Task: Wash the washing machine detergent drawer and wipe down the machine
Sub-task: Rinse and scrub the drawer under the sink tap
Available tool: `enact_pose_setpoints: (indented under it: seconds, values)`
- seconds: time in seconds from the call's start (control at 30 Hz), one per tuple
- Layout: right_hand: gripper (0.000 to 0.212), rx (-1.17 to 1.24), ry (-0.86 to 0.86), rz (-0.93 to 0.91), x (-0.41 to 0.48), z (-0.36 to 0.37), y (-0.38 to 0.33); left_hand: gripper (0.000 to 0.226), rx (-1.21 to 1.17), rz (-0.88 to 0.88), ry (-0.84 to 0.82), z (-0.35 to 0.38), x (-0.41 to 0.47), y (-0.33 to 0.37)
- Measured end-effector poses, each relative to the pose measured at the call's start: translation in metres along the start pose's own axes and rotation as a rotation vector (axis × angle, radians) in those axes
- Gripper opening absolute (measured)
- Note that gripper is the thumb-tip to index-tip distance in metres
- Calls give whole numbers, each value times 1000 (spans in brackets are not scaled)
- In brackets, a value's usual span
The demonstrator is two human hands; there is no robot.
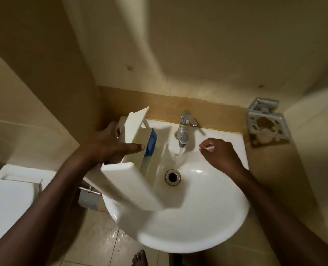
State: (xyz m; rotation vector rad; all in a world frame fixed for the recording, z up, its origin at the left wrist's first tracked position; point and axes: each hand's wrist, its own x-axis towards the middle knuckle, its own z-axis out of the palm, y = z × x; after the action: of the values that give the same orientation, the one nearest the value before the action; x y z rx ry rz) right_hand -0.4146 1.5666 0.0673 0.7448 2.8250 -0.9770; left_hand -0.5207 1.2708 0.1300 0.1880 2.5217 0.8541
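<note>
My left hand [109,146] grips the white detergent drawer [132,181] from its left side and holds it tilted over the left half of the white sink [197,217]. The drawer's front panel points toward me, and a blue insert [151,144] shows in its far end. My right hand [219,153] hovers over the sink's right side, just right of the chrome tap [184,129], with curled fingers pinching something small and white. Water runs from the tap toward the drain [172,177].
A metal toothbrush and cup holder [267,121] hangs on the wall at the right. A toilet [7,198] and a toilet-roll holder [88,198] stand at the left. The tiled floor [101,242] below looks wet, and my bare foot [139,259] shows beneath the sink.
</note>
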Motion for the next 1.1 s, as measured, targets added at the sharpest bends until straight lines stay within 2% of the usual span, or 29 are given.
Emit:
enact_pose_setpoints:
  seconds: [0.03,0.1,0.13,0.2,0.27,0.37,0.53,0.63,0.73,0.8,0.87,0.93,0.97,1.03,1.1]
  values:
    - [10,23,56,-4,6,-3,-6,73,29,15,21,1,-2,4]
    - [31,83,142,-1,20,-7,-21,75,77,45,76,4,-7,12]
    - [44,110,150,5,28,-9,-27,74,101,60,103,6,-9,16]
    - [55,128,118,-1,42,-10,-36,72,153,98,152,8,-14,21]
    - [52,73,83,-19,52,-7,-42,74,198,129,185,10,-17,26]
    - [34,-64,91,-15,59,3,-52,72,232,156,231,8,-22,33]
    - [38,-41,43,24,60,15,-64,74,323,249,352,9,-29,36]
    - [40,-109,21,4,55,8,-60,71,354,281,423,9,-35,39]
    - [39,-162,144,-67,43,-3,-63,69,444,321,451,9,-46,38]
    - [33,2,173,-190,35,-11,-75,70,519,354,437,8,-52,37]
    - [36,339,43,-181,29,-21,-92,72,600,393,420,4,-58,37]
    - [55,729,-254,10,25,-29,-105,72,664,449,414,0,-64,38]
    - [67,821,-406,93,22,-32,-107,73,704,493,417,-1,-67,38]
    - [80,856,-623,148,19,-35,-110,76,802,593,427,-3,-71,36]
    - [73,868,-689,161,14,-37,-113,77,872,656,424,-3,-74,33]
